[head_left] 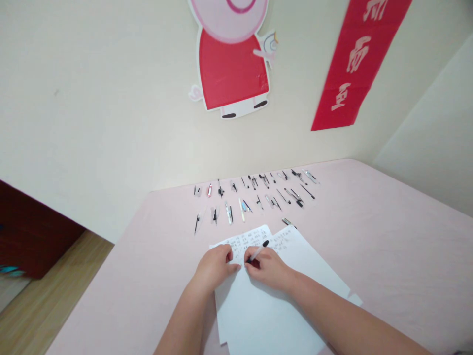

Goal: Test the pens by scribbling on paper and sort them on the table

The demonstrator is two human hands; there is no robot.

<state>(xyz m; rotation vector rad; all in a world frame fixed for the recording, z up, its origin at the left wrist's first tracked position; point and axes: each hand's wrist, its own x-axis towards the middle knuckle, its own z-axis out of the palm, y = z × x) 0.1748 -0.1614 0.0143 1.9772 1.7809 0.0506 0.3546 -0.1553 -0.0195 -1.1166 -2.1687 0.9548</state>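
My right hand [268, 267] grips a pen [257, 252] with a clear barrel and a black end, its tip down at a sheet of white paper [273, 315]. My left hand [216, 265] rests on the left edge of the paper, thumb apart from the curled fingers, and holds nothing. Rows of small handwriting run along the upper part of the sheets, partly covered by both hands. At least two sheets overlap. Just beyond their top edge lies a dark pen-like piece [288, 223].
Two rows of pens and pen parts, among them a white pen [241, 210] and a pink piece [210, 190], lie across the pink tabletop [369, 222]. Behind stands a pale wall with a cartoon cutout [234, 69] and a red banner [354, 74]. Wooden flooring [70, 281] shows at left.
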